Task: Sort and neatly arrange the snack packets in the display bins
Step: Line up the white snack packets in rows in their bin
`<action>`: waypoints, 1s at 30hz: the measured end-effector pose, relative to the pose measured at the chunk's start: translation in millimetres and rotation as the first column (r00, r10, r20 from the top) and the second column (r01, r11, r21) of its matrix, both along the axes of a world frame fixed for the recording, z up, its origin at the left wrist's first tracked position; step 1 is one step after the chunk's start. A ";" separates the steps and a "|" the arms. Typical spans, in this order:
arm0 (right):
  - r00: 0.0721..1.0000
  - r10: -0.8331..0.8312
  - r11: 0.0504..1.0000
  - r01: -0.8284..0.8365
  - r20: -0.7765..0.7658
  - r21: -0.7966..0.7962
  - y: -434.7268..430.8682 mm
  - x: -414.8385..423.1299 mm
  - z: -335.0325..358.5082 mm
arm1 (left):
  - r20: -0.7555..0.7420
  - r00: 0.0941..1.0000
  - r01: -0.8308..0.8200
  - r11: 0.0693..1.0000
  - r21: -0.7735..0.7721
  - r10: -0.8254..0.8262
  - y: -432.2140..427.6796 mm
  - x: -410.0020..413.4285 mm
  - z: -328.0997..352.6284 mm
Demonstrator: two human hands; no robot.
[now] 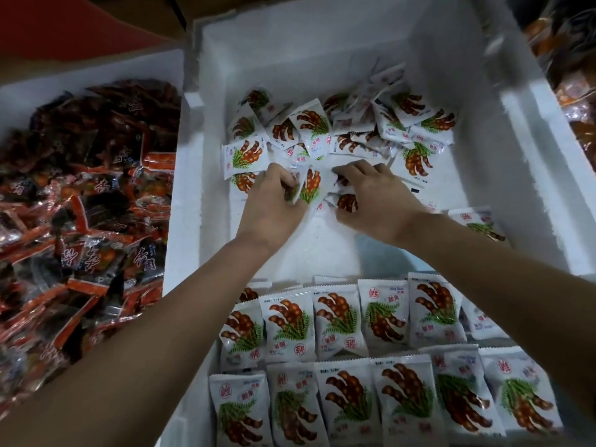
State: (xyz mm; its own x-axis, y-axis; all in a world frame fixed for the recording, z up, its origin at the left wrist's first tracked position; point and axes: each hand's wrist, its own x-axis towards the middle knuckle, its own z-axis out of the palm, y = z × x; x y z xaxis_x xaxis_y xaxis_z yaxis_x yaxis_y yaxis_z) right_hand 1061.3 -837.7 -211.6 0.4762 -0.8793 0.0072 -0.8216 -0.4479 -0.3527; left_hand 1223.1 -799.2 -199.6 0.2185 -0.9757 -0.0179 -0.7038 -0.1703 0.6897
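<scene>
Centre frame: a white packet (pixel 310 188) is pinched by the left hand (pixel 274 203), loose packets (pixel 347 202) clutched by the right hand (pixel 374 201); print unreadable.

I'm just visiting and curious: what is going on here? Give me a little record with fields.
container: white foam bin
far end: loose pile of white snack packets, jumbled
near end: neat rows of the same packets, face up
left hand: grips a white packet at the pile's near edge
right hand: grips a second packet beside it
neighbour: left bin, heaped with red-and-dark packets
</scene>
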 end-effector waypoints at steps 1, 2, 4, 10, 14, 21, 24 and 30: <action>1.000 0.003 1.000 -0.002 0.026 -0.012 1.9 -2.3 -0.4 | -0.001 1.000 0.017 1.000 0.020 -0.017 2.8 -1.0 0.1; 0.998 0.001 1.000 0.001 0.055 -0.024 3.3 -4.3 -0.4 | -0.009 1.000 0.017 0.999 0.037 -0.017 5.4 -1.6 0.7; 0.993 -0.011 0.999 0.015 0.118 -0.031 5.9 -8.0 2.1 | -0.008 1.000 -0.013 0.998 0.063 0.014 10.9 -0.4 1.2; 0.965 -0.009 0.993 0.039 0.262 -0.113 12.9 -16.5 14.7 | -0.013 0.993 -0.120 0.993 0.015 0.120 34.1 3.7 9.9; 0.900 -0.070 0.982 0.138 0.431 -0.127 28.4 -18.3 35.5 | -0.163 0.969 -0.199 0.977 -0.076 0.185 51.4 -3.2 24.7; 0.789 -0.187 0.980 0.108 0.585 0.166 72.9 -10.6 44.2 | -0.447 0.891 -0.113 0.992 -0.048 0.080 82.4 -27.9 33.7; 0.776 -0.154 0.968 -0.006 0.612 0.252 93.4 -4.7 41.5 | -0.463 0.886 -0.050 0.998 -0.039 0.027 91.7 -36.7 35.2; 0.677 -0.254 0.839 -0.201 0.691 0.506 121.8 -8.1 30.8 | -0.620 0.778 -0.059 0.995 0.085 0.100 112.9 -39.2 37.4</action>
State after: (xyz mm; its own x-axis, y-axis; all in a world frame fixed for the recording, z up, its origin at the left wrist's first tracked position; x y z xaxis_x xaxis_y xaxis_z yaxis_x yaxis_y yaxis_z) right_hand 1053.2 -715.9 -180.8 0.4938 -0.8623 -0.1121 -0.2167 0.0028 -0.9762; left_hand 1183.9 -686.3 -162.2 0.2167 -0.9481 -0.2328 -0.1060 -0.2599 0.9598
